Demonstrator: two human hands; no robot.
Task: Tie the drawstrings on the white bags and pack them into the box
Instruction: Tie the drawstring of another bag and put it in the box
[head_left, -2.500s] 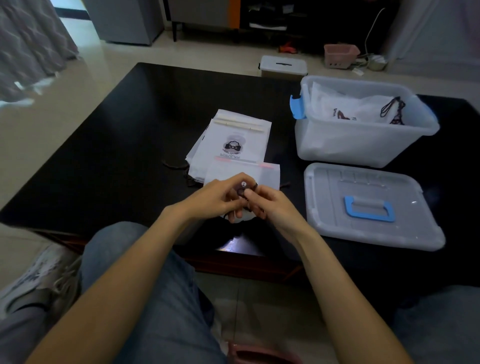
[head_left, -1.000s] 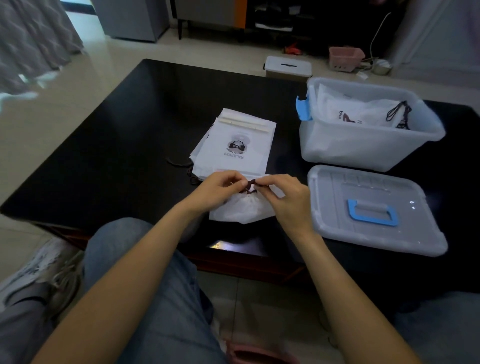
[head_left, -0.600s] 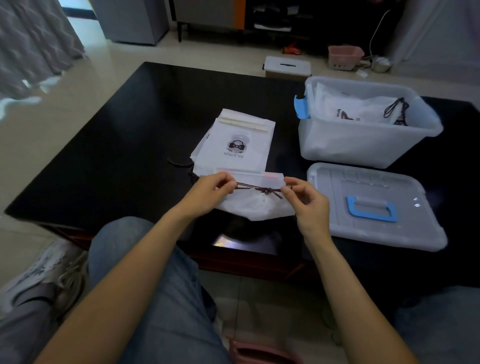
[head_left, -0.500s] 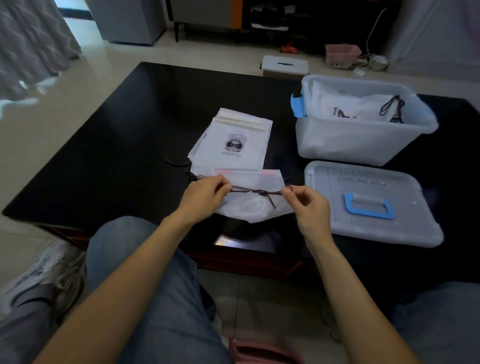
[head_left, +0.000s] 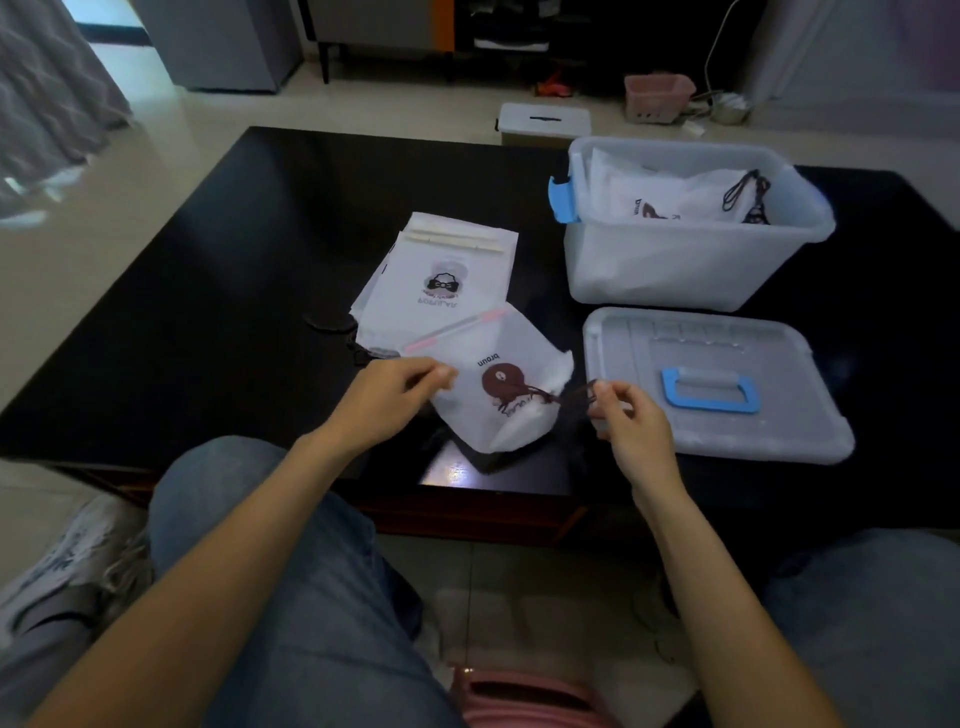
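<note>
Bag mouth seemingly rightward, toward drawstring

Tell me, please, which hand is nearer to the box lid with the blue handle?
Right. The right hand hovers beside the lid's near-left edge, pinching the drawstring; the left hand is beyond the white bag.

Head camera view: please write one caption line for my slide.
Left hand holds a white drawstring bag while right hand pinches its dark cord, beside the open box.
</note>
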